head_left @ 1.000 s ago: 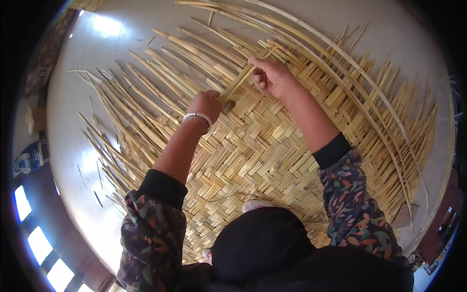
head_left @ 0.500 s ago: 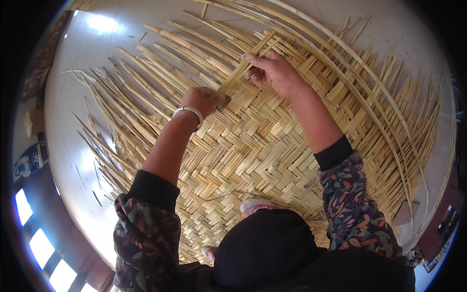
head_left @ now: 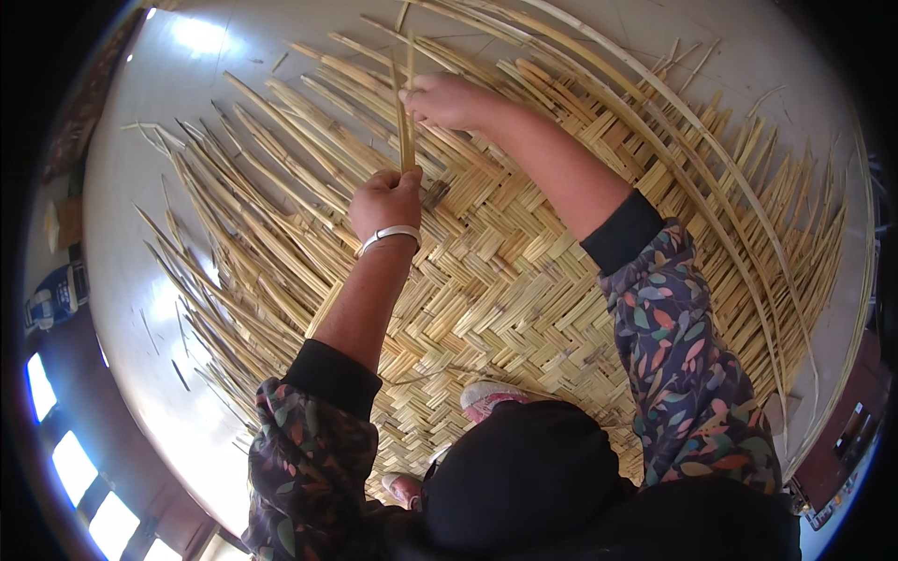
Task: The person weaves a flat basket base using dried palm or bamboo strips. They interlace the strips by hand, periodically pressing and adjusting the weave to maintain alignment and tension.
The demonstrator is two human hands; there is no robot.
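A large mat (head_left: 505, 271) woven from flat, straw-coloured split strips lies on the floor beneath me. My left hand (head_left: 385, 201), with a white bangle at its wrist, is closed on the lower end of a few split strips (head_left: 405, 140) near the mat's upper left edge. The strips stand roughly upright in the picture and part toward their tips. My right hand (head_left: 441, 100) pinches the same strips higher up. Some of its fingers are hidden behind the palm. Beside my left hand, a small dark piece (head_left: 434, 194) lies on the weave; its kind is unclear.
Loose strip ends (head_left: 253, 234) fan out from the mat's left and far edges. Long curved strips (head_left: 692, 112) arch across its right side. My shoe (head_left: 486, 397) rests on the weave. Pale floor (head_left: 140, 243) shows at the left.
Both hands have swung the strips leftward, from a slant toward the upper right to nearly upright. My right hand has moved left and upward; my left hand has shifted slightly.
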